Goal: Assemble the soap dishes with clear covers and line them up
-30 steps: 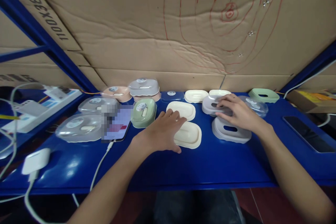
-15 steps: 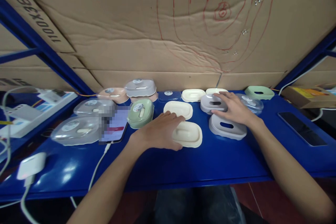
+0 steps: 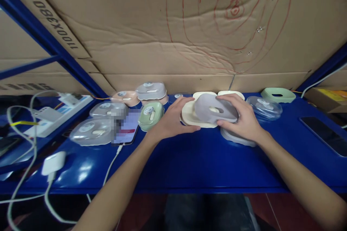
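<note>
My left hand point(image 3: 173, 117) has its thumb and fingers around the left end of a cream oval tray point(image 3: 188, 113). In my right hand point(image 3: 242, 117) is a grey oval cover point(image 3: 204, 110) with a slot in its middle, tilted and overlapping the tray's right part. Something pale shows through the slot. Whether cover and tray touch, I cannot tell. Below my right hand, a second grey cover point(image 3: 235, 137) rests on the blue shelf point(image 3: 189, 166), partly hidden. Behind the held pieces are two more cream trays, one at left point(image 3: 203, 94) and one at right point(image 3: 231, 94).
Lidded boxes stand at left: green point(image 3: 151, 115), clear grey point(image 3: 90, 131) and peach point(image 3: 124, 98). A phone point(image 3: 126, 131) with a cable lies beside them. At right are a clear lid point(image 3: 265, 108), a green cover point(image 3: 279, 95) and a dark phone point(image 3: 324, 135). Cardboard point(image 3: 135, 25) stands behind.
The front cream tray has been lifted by my left hand and moved back. My right hand has picked up the rear grey cover and brought it left, over the tray. The view has shifted slightly.
</note>
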### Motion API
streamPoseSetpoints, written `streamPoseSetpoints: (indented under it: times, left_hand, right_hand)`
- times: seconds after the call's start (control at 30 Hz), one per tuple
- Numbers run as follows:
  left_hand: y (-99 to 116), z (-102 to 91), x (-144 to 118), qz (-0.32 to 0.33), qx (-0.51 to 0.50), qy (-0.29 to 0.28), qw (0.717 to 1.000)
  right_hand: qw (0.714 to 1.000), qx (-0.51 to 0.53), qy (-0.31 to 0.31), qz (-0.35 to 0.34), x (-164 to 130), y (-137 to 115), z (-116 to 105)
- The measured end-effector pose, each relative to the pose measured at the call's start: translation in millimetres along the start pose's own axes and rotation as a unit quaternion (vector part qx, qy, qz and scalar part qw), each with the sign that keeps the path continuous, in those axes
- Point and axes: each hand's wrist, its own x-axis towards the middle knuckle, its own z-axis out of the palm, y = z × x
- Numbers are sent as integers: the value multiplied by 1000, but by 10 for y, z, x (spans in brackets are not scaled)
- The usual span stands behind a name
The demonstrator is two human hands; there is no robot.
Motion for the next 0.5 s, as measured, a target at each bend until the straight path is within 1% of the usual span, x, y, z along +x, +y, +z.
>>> streamPoseSetpoints:
  times: [0.03, 0.1, 0.2, 0.3, 0.37, 0.43, 0.5]
  left_hand:
    - [-23, 36, 2, 5, -27, 23, 999]
    - [-58, 128, -3, -9, -101, 44, 994]
    - [-73, 289, -18, -63, -223, 36, 972]
    - [-45, 404, -26, -101, -322, 34, 941]
    - [-4, 434, -26, -125, -378, 34, 917]
    - [48, 440, -23, -149, -433, 38, 888]
    - [94, 441, -17, -179, -488, 53, 853]
  right_hand:
    - [1000, 8, -6, -5, -12, -37, 53]
    - [1000, 19, -14, -3, -43, -78, 151]
    - [999, 36, -17, 11, -84, -81, 253]
    - [998, 58, -10, 23, -102, -67, 309]
    - [997, 67, -4, 33, -103, -64, 334]
    - [997, 66, 7, 43, -105, -68, 356]
    - [997, 54, 11, 49, -113, -75, 374]
